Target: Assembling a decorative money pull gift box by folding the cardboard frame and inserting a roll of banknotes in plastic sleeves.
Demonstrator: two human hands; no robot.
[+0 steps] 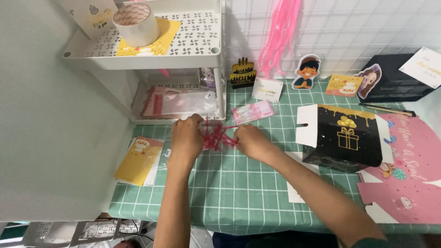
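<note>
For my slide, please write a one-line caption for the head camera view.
Two hands, left and right, pull a red ribbon bundle over a green checked mat, beside a black gift box.

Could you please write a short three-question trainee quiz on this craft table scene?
1. True or false: both hands grip the red ribbon.
2. Where does the tape roll stand? A) top shelf B) green mat C) on the black box
3. Fill in: the black box lies to the ____ of the right hand.

Key:
1. True: left hand and right hand pinch it from either side.
2. A, on the top shelf.
3. Right.
</note>
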